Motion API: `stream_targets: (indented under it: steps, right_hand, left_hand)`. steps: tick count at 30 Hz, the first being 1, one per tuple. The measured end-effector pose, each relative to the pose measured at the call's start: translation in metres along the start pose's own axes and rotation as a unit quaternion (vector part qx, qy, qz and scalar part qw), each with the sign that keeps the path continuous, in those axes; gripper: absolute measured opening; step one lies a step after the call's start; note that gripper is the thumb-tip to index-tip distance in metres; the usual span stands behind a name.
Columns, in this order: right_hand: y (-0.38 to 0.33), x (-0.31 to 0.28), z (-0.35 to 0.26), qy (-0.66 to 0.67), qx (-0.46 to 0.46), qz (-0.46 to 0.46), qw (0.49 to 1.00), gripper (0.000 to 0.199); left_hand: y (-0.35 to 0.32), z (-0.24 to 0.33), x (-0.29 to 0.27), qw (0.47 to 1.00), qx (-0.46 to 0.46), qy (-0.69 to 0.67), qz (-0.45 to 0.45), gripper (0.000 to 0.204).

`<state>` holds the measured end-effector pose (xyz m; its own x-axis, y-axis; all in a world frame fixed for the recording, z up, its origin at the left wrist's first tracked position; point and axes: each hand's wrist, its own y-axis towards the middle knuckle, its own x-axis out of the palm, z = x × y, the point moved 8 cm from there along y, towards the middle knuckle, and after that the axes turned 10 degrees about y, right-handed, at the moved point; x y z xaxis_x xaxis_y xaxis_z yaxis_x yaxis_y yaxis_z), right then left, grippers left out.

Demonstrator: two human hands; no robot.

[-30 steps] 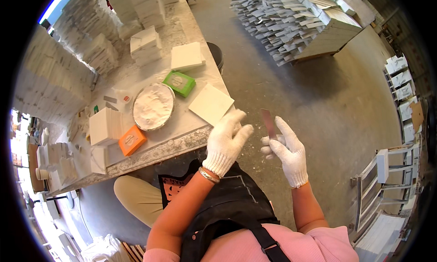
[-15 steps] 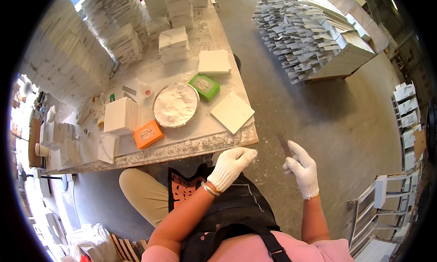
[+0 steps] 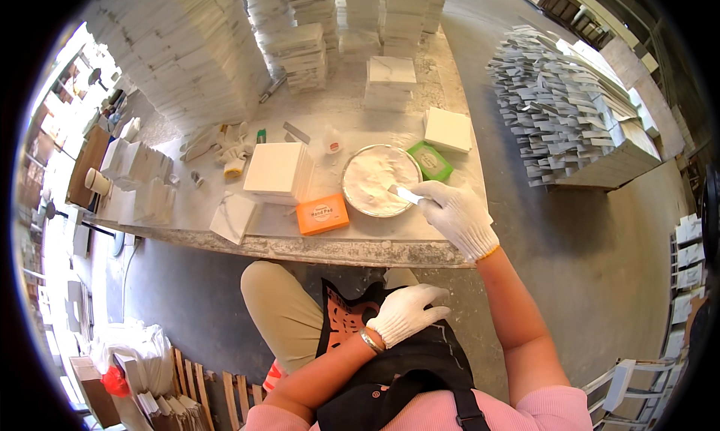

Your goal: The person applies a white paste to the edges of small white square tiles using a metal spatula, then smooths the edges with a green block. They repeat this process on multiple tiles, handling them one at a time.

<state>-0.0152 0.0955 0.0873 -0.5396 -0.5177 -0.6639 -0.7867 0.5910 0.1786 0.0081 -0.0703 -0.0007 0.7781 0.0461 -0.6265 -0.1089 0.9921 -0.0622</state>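
Observation:
My right hand (image 3: 454, 216), in a white glove, holds a small flat scraper (image 3: 406, 195) whose blade dips into a round bowl of white paste (image 3: 377, 179) on the stone workbench (image 3: 352, 240). My left hand (image 3: 406, 312), also gloved, rests with loosely curled fingers against my dark apron above my lap and holds nothing. An orange box (image 3: 322, 214) sits just left of the bowl. A stack of white square tiles (image 3: 277, 172) stands beyond it. A green sponge block (image 3: 430, 161) lies at the bowl's far right.
Tall stacks of white tiles (image 3: 180, 49) line the bench's back and left. A single tile (image 3: 232, 217) lies near the front edge, another stack (image 3: 448, 129) at the right. A pallet of grey tiles (image 3: 570, 116) stands on the concrete floor to the right.
The view swung toward the bench. My right hand reached from over the floor to the paste bowl with the scraper. My left hand dropped from in front of me to my apron.

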Motion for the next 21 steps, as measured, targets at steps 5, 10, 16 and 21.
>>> stream_targets:
  steps: [5,10,16,21]
  right_hand:
    - [0.011,0.018,-0.012,-0.047,0.035,-0.066,0.996,0.027]
    - [-0.013,-0.048,0.033,-0.004,0.126,0.084,0.989,0.04]
    - [-0.065,-0.023,0.072,-0.235,0.169,-0.005,0.957,0.088]
    - [-0.061,-0.017,0.065,-0.287,0.185,-0.036,0.939,0.086]
  left_hand:
    - [-0.005,-0.014,-0.021,0.999,-0.002,-0.048,0.019,0.028]
    - [0.002,-0.016,-0.055,0.983,0.053,-0.103,0.144,0.024]
    - [0.006,-0.026,-0.068,0.972,0.076,-0.113,0.194,0.024]
    - [-0.003,-0.026,-0.066,0.97,0.077,-0.12,0.197,0.023]
